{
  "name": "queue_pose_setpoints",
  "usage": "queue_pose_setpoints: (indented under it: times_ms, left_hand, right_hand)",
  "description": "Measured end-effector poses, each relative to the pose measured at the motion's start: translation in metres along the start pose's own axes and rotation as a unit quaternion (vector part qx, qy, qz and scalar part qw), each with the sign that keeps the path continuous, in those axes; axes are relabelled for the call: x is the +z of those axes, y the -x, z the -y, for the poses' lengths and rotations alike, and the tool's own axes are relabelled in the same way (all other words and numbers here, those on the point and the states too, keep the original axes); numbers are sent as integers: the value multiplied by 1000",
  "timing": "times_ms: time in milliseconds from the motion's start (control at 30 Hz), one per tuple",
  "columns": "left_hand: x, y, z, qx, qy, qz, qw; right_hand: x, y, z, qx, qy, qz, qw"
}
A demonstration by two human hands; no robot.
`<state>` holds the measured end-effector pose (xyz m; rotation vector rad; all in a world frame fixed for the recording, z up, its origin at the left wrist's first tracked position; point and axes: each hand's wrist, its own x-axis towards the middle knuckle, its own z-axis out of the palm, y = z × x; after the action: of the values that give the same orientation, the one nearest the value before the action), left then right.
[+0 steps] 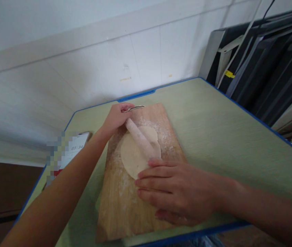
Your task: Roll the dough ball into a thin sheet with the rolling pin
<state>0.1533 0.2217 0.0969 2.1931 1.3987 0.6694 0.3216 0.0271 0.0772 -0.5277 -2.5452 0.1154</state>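
Observation:
A pale, floured rolling pin lies slantwise across a thin, round sheet of dough. Beneath the dough is a wooden cutting board dusted with flour. My left hand is at the pin's far end, fingers curled over it close to the board's metal handle; the pin's tip is hidden under it. Over the pin's near end, my right hand lies flat with fingers stretched out, the fingertips by the dough's edge. That end of the pin is hidden under the palm.
The board rests on a light green table with a blue edge. A phone with a lit screen lies left of the board, behind my left forearm. A white wall stands behind the table; dark flat panels lean at the right.

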Motion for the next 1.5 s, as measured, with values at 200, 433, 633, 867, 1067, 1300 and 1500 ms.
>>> queue_pose_setpoints:
  times_ms: [200, 433, 633, 867, 1067, 1300, 1500]
  left_hand:
    - [8, -6, -1, -19, -7, 11, 1000]
    - [29, -19, -12, -10, -50, -53, 997]
    - [39, -20, -25, 14, -89, -67, 994]
    - [41, -22, -27, 10, -107, -68, 992]
    - [18, 1, -13, 27, -135, -71, 988]
    - [-16, 52, 4, 60, -227, -59, 970]
    - [-24, 85, -4, 70, -265, -19, 961]
  right_hand:
    - [-2, -7, 1, -18, -59, 52, 997]
    - [0, -5, 0, 1, -72, 47, 996]
    - [1, -4, 1, 25, -84, 0, 996]
    - [0, -2, -4, 14, -54, -62, 997]
    - [-12, 10, -16, 40, 53, -65, 996]
    - [-16, 19, -31, 155, 120, -47, 979]
    - [-13, 15, -35, 225, 157, -47, 961]
